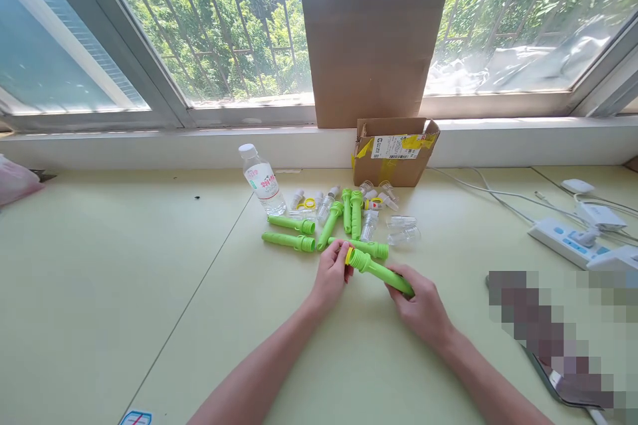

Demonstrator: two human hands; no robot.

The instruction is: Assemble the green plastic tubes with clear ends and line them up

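My right hand (419,299) grips the lower end of a green plastic tube (376,270) with a threaded mouth, tilted up toward the left. At that mouth, my left hand (333,270) pinches a small yellow ring (349,255); whether the ring is seated on the thread I cannot tell. Just beyond my hands lies another green tube (366,248), partly hidden. Several more green tubes (289,242) are spread behind it. Among them are clear plastic pieces (369,226), white-capped parts (298,198) and loose yellow rings (306,203).
A water bottle (262,179) stands behind the tubes on the left. Against the sill sits an opened cardboard box (393,159). To the right are a power strip (563,242), cables and a dark, partly blurred-out device (543,372). A pink bag (17,179) lies far left.
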